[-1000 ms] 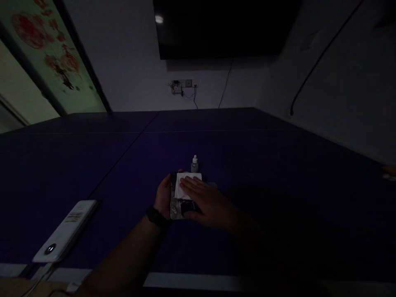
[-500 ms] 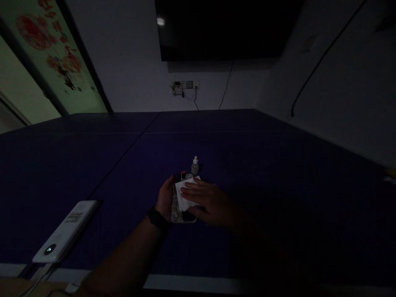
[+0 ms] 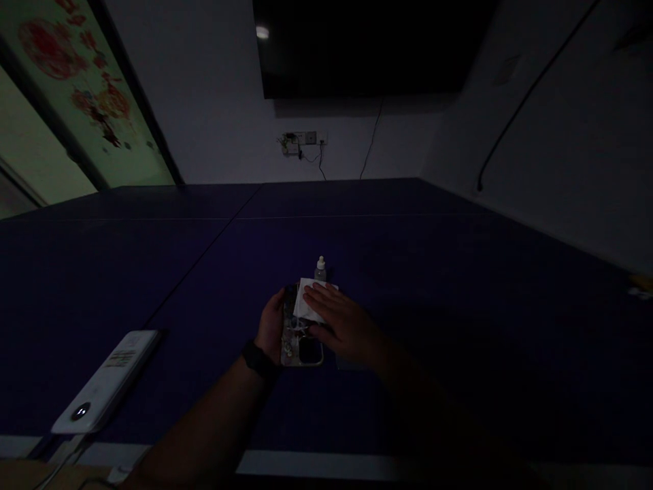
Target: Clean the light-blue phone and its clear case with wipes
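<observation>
My left hand [image 3: 269,323], with a dark band on its wrist, grips the left edge of a clear phone case [image 3: 288,355] with a pale pattern. A dark rounded camera cutout shows at the case's near end; whether a phone is inside, I cannot tell. Under the stretched fingers of my right hand [image 3: 343,320], a folded white tissue [image 3: 305,307] is held against the upper part of the case. Just beyond the tissue stands a small clear bottle [image 3: 320,270] with a white dropper-style cap, upright on the blue table.
A white power bank [image 3: 107,381] with a lit round display and cables lies at the left of the blue table [image 3: 204,299]. Beside my right hand, a dark flat item [image 3: 349,365] is barely visible. Sockets [image 3: 300,141] and a large screen [image 3: 377,47] are on the wall.
My right hand has slid the tissue away from me, up the case, uncovering more of its near part. My left hand keeps its grip on the case.
</observation>
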{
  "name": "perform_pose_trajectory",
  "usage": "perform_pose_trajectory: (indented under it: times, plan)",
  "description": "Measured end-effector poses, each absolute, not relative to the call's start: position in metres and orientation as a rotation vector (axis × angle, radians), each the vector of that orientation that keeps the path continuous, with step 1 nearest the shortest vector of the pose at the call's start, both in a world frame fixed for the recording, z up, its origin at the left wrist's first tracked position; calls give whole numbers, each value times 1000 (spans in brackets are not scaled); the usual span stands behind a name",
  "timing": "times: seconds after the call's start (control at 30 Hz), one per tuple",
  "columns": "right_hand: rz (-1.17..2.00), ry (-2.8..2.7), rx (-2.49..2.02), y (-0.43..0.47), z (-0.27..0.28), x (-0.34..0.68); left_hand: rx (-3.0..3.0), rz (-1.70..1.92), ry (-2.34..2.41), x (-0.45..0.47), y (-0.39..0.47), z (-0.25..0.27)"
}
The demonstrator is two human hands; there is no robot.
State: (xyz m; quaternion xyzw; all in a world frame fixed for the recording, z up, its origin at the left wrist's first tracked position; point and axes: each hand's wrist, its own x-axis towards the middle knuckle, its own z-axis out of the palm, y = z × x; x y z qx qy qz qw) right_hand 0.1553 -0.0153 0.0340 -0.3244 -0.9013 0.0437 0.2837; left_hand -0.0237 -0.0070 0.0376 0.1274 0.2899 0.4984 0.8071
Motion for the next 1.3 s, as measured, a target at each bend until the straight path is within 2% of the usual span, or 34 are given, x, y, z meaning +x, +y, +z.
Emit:
perform_pose_trajectory:
  times: [0.2,0.37,0.53,0.73,1.3]
  plan:
    - [167,-2443,-754,-15,36,159,301,1099,608,-23,-6,32]
    - [109,-2385,-859,-13,33,158,321,1033,572,-23,-5,29]
    - [169,-2446,-700,-14,36,159,305,1081,562,-23,-6,32]
    - [100,-2351,-859,-12,34,159,317,1016,587,-24,-7,32]
    - [28,-2403,-752,-12,38,161,332,1008,596,-23,-10,40]
